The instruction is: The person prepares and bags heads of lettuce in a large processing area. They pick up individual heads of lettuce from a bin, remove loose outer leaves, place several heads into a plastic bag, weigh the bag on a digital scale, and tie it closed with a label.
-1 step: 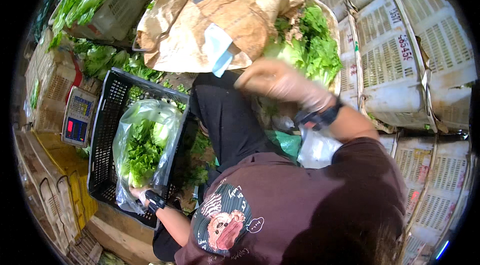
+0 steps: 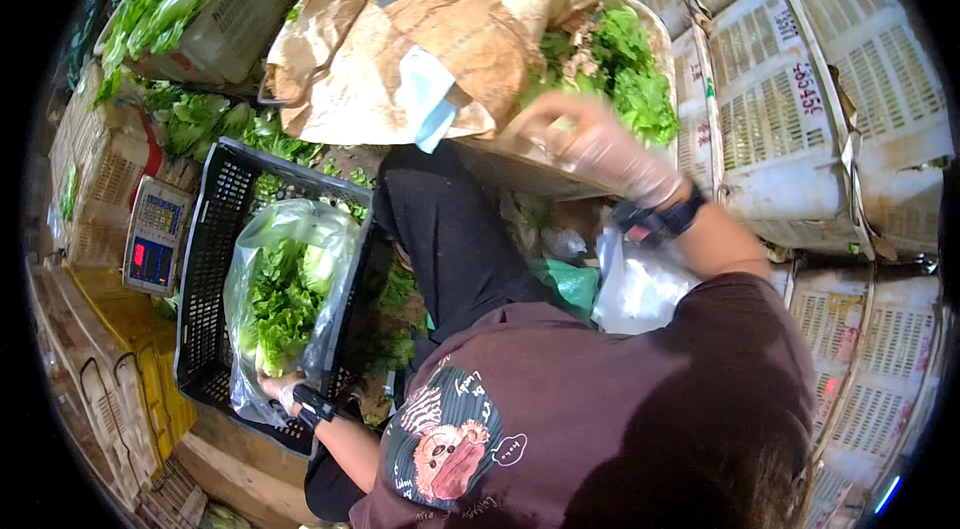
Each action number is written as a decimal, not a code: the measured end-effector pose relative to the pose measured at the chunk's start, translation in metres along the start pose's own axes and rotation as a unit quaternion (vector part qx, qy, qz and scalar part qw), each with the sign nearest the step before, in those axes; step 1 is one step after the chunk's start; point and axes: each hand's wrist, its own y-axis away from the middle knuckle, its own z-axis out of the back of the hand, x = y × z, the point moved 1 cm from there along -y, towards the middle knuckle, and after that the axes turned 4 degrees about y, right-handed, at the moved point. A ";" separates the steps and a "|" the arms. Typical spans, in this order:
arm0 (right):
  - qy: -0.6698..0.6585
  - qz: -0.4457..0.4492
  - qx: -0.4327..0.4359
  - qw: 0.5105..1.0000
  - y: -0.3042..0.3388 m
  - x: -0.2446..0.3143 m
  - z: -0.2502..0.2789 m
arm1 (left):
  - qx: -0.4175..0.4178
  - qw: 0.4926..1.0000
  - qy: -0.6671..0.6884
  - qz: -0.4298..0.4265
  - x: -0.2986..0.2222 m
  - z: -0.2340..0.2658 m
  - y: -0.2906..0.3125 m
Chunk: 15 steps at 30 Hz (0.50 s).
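Note:
A clear plastic bag (image 2: 240,279) with several leafy green lettuces (image 2: 290,314) in it lies inside a black plastic crate (image 2: 205,329). My left hand (image 2: 279,389), in a thin see-through glove, is closed at the near end of the bag, beside the pale lettuce stems; its fingers are partly hidden. Smeared by motion, my right hand (image 2: 597,141) is raised over the near edge of a large container (image 2: 663,44). Loose lettuce (image 2: 640,89) sits in that container close beyond the hand. Whether the right fingers hold anything is not clear.
Brown paper (image 2: 470,29) covers much of the container, with a light blue face mask (image 2: 427,94) on it. A digital scale (image 2: 157,234) stands left of the crate. White crates (image 2: 800,79) are stacked at the right. Plastic bags (image 2: 645,289) lie beside my right side.
My right hand has shifted to the right, nearer the loose lettuce. The left hand stays at the bag.

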 end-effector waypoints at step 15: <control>0.615 0.239 0.291 0.692 0.072 -0.166 0.065 | 0.120 0.992 0.005 -0.031 0.036 -0.025 0.065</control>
